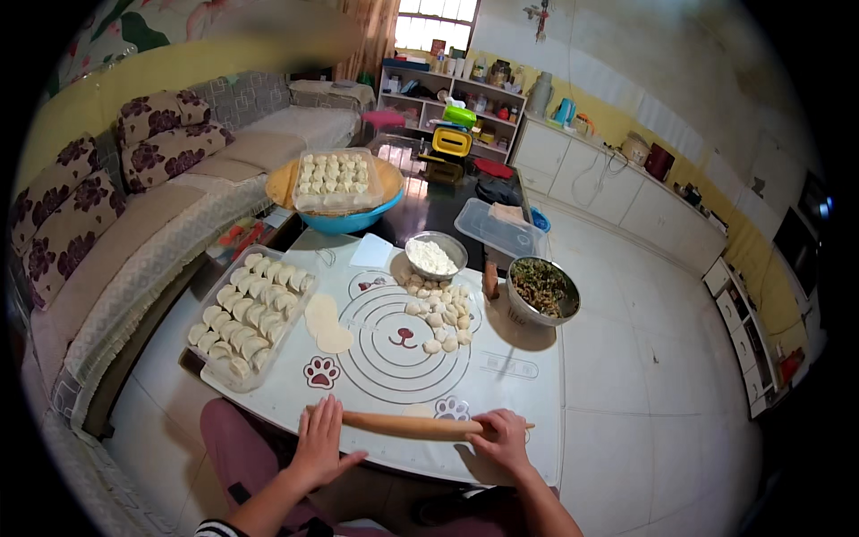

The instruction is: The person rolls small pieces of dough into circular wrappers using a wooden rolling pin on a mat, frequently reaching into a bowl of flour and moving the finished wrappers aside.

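Note:
A wooden rolling pin (409, 425) lies across the near part of a white printed pastry mat (510, 396). My left hand (323, 436) rests on its left end, fingers straight and palm down. Around the right end, the bent fingers of my right hand (502, 436) hold the pin. A pale dough disc (419, 410) shows just beyond the pin, partly hidden by it. Farther up the mat is a group of small floured dough pieces (444, 317). Several overlapping rolled wrappers (325, 322) lie left of the printed rings.
A plastic tray (231, 381) holds rows of dumplings at left. Behind stand a metal bowl of flour (433, 256) and, at right, a bowl of chopped filling (545, 290). Another dumpling tray (337, 201) sits over a blue basin (352, 220). A sofa (221, 161) runs along the left.

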`<state>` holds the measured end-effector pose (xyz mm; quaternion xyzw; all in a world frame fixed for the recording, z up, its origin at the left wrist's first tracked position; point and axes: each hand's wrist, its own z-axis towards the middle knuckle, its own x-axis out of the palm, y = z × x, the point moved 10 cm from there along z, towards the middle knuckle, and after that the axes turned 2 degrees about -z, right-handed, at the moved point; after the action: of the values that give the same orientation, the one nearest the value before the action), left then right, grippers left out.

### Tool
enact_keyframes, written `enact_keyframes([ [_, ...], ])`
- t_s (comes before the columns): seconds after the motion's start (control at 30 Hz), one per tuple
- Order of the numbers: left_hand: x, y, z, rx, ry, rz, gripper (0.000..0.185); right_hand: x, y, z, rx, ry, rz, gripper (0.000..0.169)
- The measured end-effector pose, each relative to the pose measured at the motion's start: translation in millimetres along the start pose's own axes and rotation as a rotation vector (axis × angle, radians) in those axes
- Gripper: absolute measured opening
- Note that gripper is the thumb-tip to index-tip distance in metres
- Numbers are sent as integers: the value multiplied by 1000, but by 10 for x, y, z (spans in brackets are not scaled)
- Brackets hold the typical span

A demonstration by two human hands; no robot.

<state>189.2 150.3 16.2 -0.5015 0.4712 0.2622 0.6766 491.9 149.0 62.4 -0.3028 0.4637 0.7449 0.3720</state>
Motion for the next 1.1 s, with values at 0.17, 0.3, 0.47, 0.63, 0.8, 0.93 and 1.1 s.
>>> enact_keyframes([
  [0.17,-136,98,555,-93,-77,-18,93,201,-152,361,78,24,113,30],
  [0.3,-133,-90,128,34,-10,-21,95,99,-314,-5,132,31,157,32],
  [0.47,-125,202,315,-59,-15,-3,95,122,55,233,42,3,39,31],
  [0.63,-180,104,411,7,-24,-14,93,160,-209,203,77,5,118,29],
  [0.8,-61,146,69,-10,32,-31,97,5,159,34,-6,-62,28,30],
  [0.93,-121,230,628,-88,-49,0,96,168,31,408,21,-40,49,30],
  [1.1,-121,-14,185,21,6,31,96,30,-172,-13,60,-49,82,32],
])
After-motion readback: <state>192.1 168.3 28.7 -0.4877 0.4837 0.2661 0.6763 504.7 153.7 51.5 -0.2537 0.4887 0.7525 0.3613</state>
